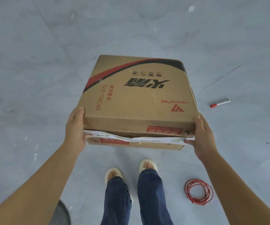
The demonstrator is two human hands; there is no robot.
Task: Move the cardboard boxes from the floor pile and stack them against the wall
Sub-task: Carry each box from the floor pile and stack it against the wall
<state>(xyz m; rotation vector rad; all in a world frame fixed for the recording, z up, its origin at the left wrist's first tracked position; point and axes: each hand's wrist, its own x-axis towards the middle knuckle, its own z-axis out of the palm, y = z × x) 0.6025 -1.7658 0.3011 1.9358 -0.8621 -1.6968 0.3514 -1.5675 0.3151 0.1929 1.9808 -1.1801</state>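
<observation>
**Mia:** What can you see from the head camera?

**Tom:** A person looks down at a cardboard box [137, 101]. It is brown, with a red and black swoosh and the words MICRO-ATX printed on top. The print is upside down from here.

**Mia:** Where is the box?

**Tom:** It is up in the air, out in front of the person, over the gray floor [33, 62]. It is flat side up and tipped a little. White tape runs along the near edge, and it looks torn.

**Mia:** Who holds it?

**Tom:** Both hands do. The left hand [75, 129] grips the near left corner. Its thumb lies up on the top edge and its fingers curl round the side. The right hand [201, 137] grips the near right corner, with the thumb pressed on the white tape. The other fingers go under or behind the box, so I cannot see them well.

**Mia:** What else is there?

**Tom:** Two feet in pale slippers [148, 166] and blue jeans [150, 195] stand under the box. A red marker pen [220, 103] lies on the floor to the right. A coil of red wire [198, 191] lies near the right foot. A dark round thing [61, 215] peeks in at the bottom left. I cannot tell what it is.
</observation>
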